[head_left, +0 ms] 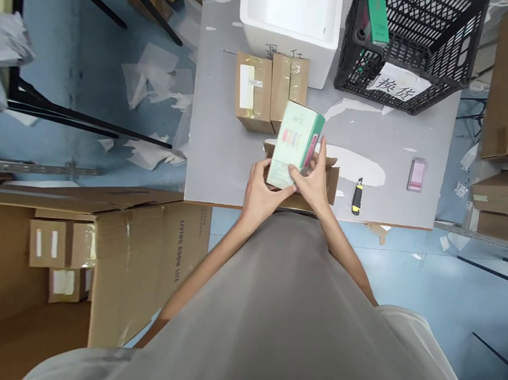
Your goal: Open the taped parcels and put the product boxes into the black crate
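Both hands hold a mint-green product box [296, 142] upright above an open brown carton [331, 181] at the table's near edge. My left hand [261, 192] grips the box's lower left corner, fingers wrapped round it. On the box's right side my right hand [314, 177] presses against the lower right face, fingers closed on it. The carton's flaps stick out behind the box and hands; its inside is hidden.
On the grey table [222, 145] lie two sealed brown cartons [269, 91], a white foam box [290, 13], a black crate [411, 41] holding a green box, a utility knife [357, 196] and a small pink packet [416, 174]. A large carton of parcels [60, 254] stands at the left.
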Available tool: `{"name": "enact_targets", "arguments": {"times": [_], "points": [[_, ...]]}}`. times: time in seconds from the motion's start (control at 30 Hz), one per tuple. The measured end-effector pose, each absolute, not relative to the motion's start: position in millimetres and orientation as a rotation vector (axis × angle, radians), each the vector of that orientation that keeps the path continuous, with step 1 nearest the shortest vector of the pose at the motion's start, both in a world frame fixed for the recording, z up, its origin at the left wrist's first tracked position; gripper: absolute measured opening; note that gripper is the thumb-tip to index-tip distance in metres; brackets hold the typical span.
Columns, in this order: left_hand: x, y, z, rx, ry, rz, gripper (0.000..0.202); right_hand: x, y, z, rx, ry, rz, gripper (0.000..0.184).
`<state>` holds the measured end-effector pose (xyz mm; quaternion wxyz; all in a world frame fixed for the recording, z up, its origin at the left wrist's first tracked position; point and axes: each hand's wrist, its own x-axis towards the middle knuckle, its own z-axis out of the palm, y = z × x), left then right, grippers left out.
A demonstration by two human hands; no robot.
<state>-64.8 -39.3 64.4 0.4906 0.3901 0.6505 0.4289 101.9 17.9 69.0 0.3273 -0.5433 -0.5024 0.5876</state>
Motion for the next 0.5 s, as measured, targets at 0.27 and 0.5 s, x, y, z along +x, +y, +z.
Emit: {"name": "enact_targets", "arguments": {"times": [0.27,0.5], "points": [[-96,-30,54,0.493,1.073,0.876,0.088,117,20,49,-1.352,-1.171,1.574,0.139],[-89,-28,50,0.475,1.079,0.866,0.073,116,20,46,-1.323,-1.075,1.645,0.136]]}}
